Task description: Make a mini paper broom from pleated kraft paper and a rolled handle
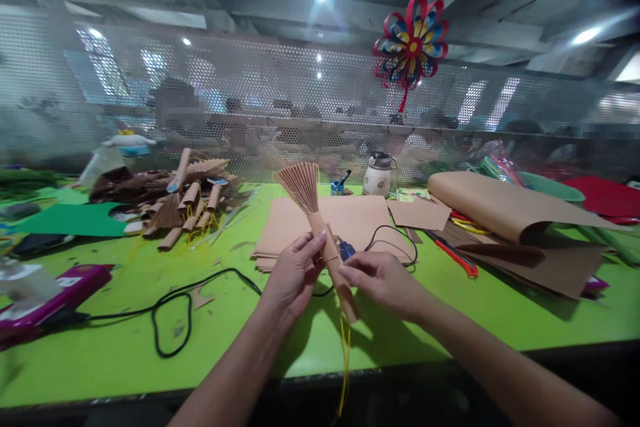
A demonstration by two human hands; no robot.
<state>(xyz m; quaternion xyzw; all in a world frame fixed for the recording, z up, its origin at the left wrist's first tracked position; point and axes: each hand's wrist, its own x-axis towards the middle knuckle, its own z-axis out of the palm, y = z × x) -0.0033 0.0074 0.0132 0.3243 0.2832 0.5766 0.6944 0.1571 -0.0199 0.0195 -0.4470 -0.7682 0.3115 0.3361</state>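
My left hand (299, 267) is closed round a brown paper fan, its thumb pressed on the rolled paper handle (345, 297). The pleated top (302, 188) spreads up and to the left, and yellow string (345, 360) hangs from the handle's lower end. My right hand (383, 280) pinches the handle's right side with thumb and fingertips. Just behind it lies a dark blue tool (346, 250) on a black cord, mostly hidden by the hand and the handle. Stacked brown paper sheets (280, 220) lie beneath and behind the fan.
Several paper rolls and fans (193, 203) are heaped at the left. A black cord (200, 283) loops from a magenta box (80, 283) across the green table (110, 367). Red-handled scissors (457, 257) and large brown sheets (500, 203) lie right. A lidded jar (377, 175) stands behind.
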